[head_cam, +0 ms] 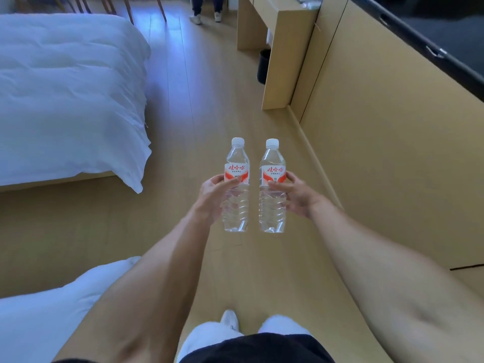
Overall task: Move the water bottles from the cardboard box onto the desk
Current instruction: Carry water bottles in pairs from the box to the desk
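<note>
Standing upright in mid-air over the pale wood floor [227,119], 2 clear plastic water bottles with white caps and red-and-white labels are carried side by side, caps up and bases down. The left bottle [235,189] and the right bottle [272,189] hang close to each other with a narrow gap between them, their long axes near vertical and roughly parallel.

Each bottle is held at mid-height, just at the lower edge of its label. The left hand [212,197] curls round the left bottle from its outer side, thumb across the front and fingers wrapped behind. The right hand [296,196] grips the right bottle the same way from its outer side, thumb laid over the label's lower edge. Both bare forearms reach forward from the bottom of the view.

The light tan wooden desk [277,30] lies ahead and to the right, well apart from the bottles, with a small black bin [264,66] on the floor beside its side panel. Its top sits toward the upper edge of the view, so the right hand is the nearer one, and I judge the carry needs to go forward and rightward with the bottles kept upright.

A white-quilted bed [68,95] fills the left side. A tan panelled wall [379,153] runs along the right. No cardboard box shows in this view.
</note>
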Available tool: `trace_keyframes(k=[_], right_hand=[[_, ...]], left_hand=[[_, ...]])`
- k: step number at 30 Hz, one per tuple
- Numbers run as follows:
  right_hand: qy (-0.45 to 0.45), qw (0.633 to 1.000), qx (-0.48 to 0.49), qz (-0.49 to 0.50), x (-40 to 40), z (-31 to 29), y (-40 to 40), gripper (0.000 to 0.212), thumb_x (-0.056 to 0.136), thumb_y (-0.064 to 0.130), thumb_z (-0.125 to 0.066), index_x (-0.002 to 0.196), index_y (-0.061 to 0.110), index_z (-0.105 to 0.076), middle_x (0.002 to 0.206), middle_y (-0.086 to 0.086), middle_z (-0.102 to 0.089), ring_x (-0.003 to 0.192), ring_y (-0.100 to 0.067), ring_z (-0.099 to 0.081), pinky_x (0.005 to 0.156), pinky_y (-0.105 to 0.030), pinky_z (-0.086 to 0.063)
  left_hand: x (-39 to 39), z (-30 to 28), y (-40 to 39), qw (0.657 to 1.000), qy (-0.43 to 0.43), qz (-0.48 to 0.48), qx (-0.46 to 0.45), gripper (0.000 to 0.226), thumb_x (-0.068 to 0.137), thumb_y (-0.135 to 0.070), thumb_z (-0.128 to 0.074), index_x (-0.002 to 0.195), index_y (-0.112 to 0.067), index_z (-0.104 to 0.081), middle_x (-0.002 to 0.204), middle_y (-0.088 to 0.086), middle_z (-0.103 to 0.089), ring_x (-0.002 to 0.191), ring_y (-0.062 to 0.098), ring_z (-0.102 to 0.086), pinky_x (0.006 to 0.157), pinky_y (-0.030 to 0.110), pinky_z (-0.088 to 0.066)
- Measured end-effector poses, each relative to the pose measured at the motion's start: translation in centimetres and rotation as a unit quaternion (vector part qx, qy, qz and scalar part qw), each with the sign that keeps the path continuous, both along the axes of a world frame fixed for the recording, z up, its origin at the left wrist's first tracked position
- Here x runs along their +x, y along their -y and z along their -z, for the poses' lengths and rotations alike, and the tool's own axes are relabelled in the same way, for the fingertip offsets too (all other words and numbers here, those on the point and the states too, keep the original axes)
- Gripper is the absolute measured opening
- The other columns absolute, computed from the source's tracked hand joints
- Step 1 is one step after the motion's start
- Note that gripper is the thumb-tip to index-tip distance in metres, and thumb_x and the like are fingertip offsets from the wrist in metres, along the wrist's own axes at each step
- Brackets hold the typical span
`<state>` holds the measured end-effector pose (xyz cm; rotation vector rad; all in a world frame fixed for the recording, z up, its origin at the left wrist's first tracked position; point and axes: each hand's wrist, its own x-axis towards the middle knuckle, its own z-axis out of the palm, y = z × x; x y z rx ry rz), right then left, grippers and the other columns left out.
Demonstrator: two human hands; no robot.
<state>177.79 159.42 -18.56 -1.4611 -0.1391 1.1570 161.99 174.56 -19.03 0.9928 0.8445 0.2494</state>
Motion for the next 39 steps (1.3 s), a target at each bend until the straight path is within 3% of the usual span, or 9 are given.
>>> trace_keyframes(k=[5,10,14,20,25,31,39], right_hand=[[0.000,1.000,-0.006,0.000,3.6,0.3,-5.6,0.064,0.078,0.012,-0.080,0.135,0.019,-0.053,0.116,-0.011,-0.068,0.107,-0.029,-0.064,0.107,-0.059,-0.043],[0.002,1.000,0.000,-0.015,8.4,1.0,-11.8,0.061,0.079,0.011,-0.079,0.134,0.014,-0.053,0.114,-0.012,-0.066,0.104,-0.030,-0.062,0.099,-0.057,-0.045],[0.005,0.999,0.007,-0.035,13.7,1.4,-17.7,0.063,0.077,0.011,-0.080,0.133,0.014,-0.053,0.119,-0.015,-0.066,0.105,-0.031,-0.062,0.104,-0.060,-0.042],[0.008,0.997,0.009,-0.073,22.8,0.2,-26.5,0.058,0.079,0.013,-0.081,0.130,0.015,-0.054,0.114,-0.015,-0.066,0.101,-0.030,-0.063,0.089,-0.051,-0.049],[0.009,0.996,0.013,-0.091,28.7,-1.3,-32.8,0.061,0.081,0.012,-0.079,0.135,0.015,-0.051,0.130,-0.019,-0.064,0.103,-0.029,-0.065,0.097,-0.055,-0.049],[0.002,0.996,0.011,-0.085,34.1,-1.8,-39.5,0.063,0.081,0.010,-0.079,0.137,0.012,-0.049,0.118,-0.013,-0.068,0.096,-0.026,-0.067,0.071,-0.040,-0.055],[0.015,0.998,0.018,-0.059,42.1,-1.3,-51.1,0.066,0.079,0.011,-0.080,0.137,0.014,-0.048,0.121,-0.013,-0.067,0.100,-0.027,-0.068,0.077,-0.045,-0.056]], left_hand=[[3.2,0.2,-5.6,1.000,-0.013,-0.007,0.001,0.045,0.081,-0.020,-0.083,0.121,-0.005,-0.067,0.111,0.016,-0.072,0.096,0.029,-0.066,0.098,0.061,-0.047],[7.5,0.9,-11.4,0.999,-0.018,-0.027,0.008,0.050,0.081,-0.020,-0.083,0.125,-0.005,-0.063,0.122,0.021,-0.069,0.111,0.036,-0.068,0.100,0.064,-0.047],[12.4,0.9,-16.4,0.998,-0.018,-0.053,0.019,0.052,0.081,-0.019,-0.083,0.127,-0.009,-0.059,0.117,0.015,-0.072,0.111,0.035,-0.069,0.096,0.063,-0.051],[20.5,-1.3,-24.2,0.996,-0.019,-0.082,0.030,0.059,0.078,-0.022,-0.086,0.128,-0.009,-0.058,0.111,0.012,-0.074,0.103,0.032,-0.072,0.091,0.063,-0.054],[26.0,-2.6,-30.3,0.994,-0.011,-0.097,0.043,0.059,0.079,-0.023,-0.085,0.130,-0.009,-0.058,0.117,0.013,-0.072,0.108,0.034,-0.070,0.092,0.061,-0.052],[31.6,-2.3,-37.1,0.994,-0.012,-0.107,0.037,0.057,0.081,-0.023,-0.084,0.129,-0.009,-0.058,0.118,0.013,-0.072,0.109,0.033,-0.070,0.093,0.062,-0.053],[40.5,-0.8,-49.4,0.996,0.011,-0.079,0.032,0.060,0.076,-0.023,-0.087,0.128,-0.010,-0.059,0.112,0.010,-0.075,0.099,0.028,-0.074,0.077,0.049,-0.061]])
